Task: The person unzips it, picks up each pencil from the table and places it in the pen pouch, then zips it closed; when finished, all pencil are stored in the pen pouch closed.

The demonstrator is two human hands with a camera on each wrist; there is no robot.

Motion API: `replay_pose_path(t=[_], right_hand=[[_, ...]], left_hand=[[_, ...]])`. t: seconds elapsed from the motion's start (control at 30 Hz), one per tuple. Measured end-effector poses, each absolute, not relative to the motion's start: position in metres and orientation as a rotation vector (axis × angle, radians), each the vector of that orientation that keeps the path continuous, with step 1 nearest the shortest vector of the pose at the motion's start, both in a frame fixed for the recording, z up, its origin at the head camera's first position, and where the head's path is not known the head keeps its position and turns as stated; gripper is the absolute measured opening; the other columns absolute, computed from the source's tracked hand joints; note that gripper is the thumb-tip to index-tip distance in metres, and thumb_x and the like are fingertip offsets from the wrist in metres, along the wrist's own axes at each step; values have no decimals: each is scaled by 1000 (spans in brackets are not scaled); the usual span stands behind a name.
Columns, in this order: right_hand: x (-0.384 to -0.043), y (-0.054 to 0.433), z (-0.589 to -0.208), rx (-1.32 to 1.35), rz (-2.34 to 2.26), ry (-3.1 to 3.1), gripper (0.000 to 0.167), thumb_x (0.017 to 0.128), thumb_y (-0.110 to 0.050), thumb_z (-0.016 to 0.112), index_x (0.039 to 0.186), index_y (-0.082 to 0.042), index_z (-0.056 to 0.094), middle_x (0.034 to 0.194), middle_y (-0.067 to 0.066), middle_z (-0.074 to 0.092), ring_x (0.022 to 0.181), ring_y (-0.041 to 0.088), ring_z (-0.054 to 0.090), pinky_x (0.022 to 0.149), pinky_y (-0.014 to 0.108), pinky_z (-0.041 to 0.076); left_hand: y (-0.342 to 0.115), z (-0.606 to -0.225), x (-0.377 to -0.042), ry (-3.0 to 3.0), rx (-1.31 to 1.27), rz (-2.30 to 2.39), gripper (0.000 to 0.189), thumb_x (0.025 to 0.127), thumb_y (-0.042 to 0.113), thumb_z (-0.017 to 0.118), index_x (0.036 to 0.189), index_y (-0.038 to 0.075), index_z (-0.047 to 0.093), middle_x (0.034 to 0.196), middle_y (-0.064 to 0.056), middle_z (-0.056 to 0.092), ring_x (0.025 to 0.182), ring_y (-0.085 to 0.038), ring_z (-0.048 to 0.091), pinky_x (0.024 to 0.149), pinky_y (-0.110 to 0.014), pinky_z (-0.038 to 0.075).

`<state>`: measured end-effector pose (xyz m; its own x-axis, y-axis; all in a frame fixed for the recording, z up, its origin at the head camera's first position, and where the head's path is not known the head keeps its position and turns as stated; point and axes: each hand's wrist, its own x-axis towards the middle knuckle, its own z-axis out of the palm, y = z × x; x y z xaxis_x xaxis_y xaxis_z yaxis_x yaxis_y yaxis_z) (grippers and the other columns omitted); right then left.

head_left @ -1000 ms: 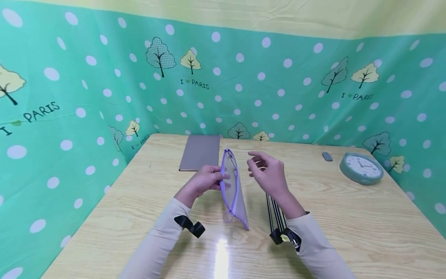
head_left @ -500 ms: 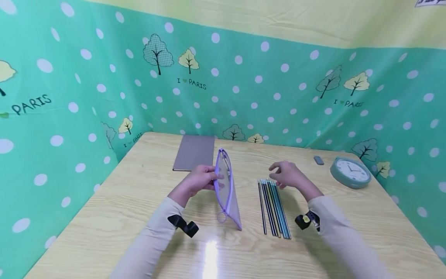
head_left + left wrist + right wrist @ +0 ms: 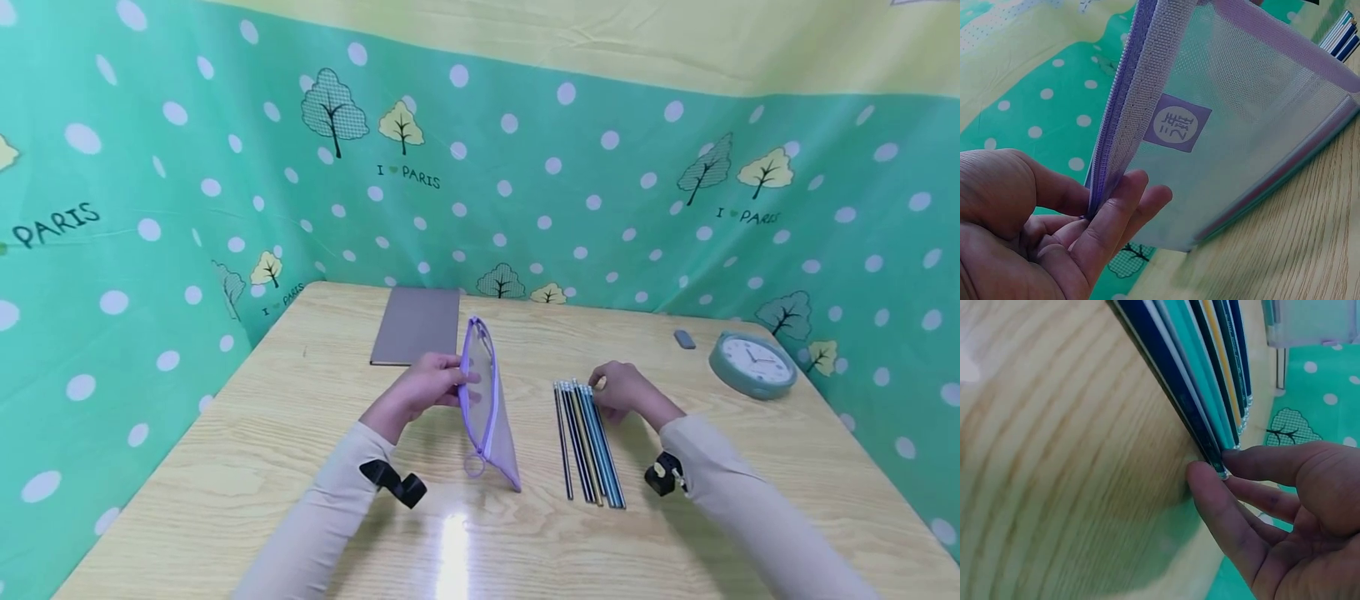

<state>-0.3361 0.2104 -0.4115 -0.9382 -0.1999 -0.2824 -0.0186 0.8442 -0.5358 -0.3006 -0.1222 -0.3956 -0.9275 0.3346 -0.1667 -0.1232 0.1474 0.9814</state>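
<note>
A mesh zipper pouch (image 3: 504,442) with purple edging stands tilted on the table, its mouth unzipped and gaping. My left hand (image 3: 423,387) pinches the zippered rim at the pouch's left side; in the left wrist view, thumb and fingers clasp the purple zipper tape (image 3: 1125,94). To the right of the pouch, several pencils (image 3: 587,450) lie side by side in a row, in dark blue, teal and gold. My right hand (image 3: 624,392) is at their far ends. In the right wrist view its thumb and a finger pinch the end of the outermost dark blue pencil (image 3: 1175,394).
A grey notebook (image 3: 417,325) lies behind the left hand. Toward the back right are a small grey-blue eraser-like block (image 3: 684,339) and a round green clock (image 3: 753,365). A polka-dot curtain (image 3: 420,225) hangs along the table's back and sides.
My right hand has moved from beside the pouch to the right, then down onto the far end of the pencil row. The left hand keeps its hold on the pouch.
</note>
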Motion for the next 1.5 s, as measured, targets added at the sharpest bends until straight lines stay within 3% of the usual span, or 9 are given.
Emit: replay_pose_path(t=[0.37,0.63,0.83,0.93,1.1,1.27,1.5], right_hand=[[-339,204,-416,-99,-716,2767,31,89,2,68,118,11,64,74,17,66,53,19,69,51,30,63],[-337,211,-415,-106,-796,2762,35,89,1,66,123,11,62,70,15,69,52,18,69,53,32,64],[-332,222,-400,-75,-976,2788,41,94,-1,60,132,12,57,103,29,70,65,22,71,60,36,66],[-329,223,-389,-54,-1145,2816,44,95,-2,59,137,12,54,108,32,67,72,23,73,66,39,67],[-322,212,-372,-40,-1507,2868,44,99,-4,60,141,7,55,106,26,66,70,14,72,70,40,67],[-312,189,-362,-2,-1897,2766,45,99,-5,61,143,2,56,105,16,64,71,3,67,68,30,67],[-301,164,-352,57,-2301,2573,43,99,-3,62,142,0,57,98,4,63,76,5,70,68,25,65]], left_hand=[[-122,-395,-301,2074,181,1844,35,103,-1,52,134,-17,56,109,-26,69,94,-30,77,82,-35,66],[-122,-393,-300,2072,189,1841,36,103,0,54,135,-17,56,110,-27,69,89,-23,76,80,-33,66],[-122,-393,-300,2081,194,1836,36,103,1,55,135,-16,57,107,-27,70,85,-20,75,79,-32,66],[-122,-393,-299,2082,190,1835,36,102,1,56,134,-16,57,106,-27,70,83,-18,74,79,-32,66],[-122,-393,-299,2073,187,1840,37,102,1,56,135,-16,57,110,-29,70,82,-18,74,79,-32,66],[-122,-393,-299,2059,193,1853,38,102,0,56,136,-16,55,110,-29,70,81,-17,74,78,-32,66],[-121,-392,-298,2063,206,1856,37,103,1,55,135,-17,56,108,-28,71,84,-19,75,80,-32,66]])
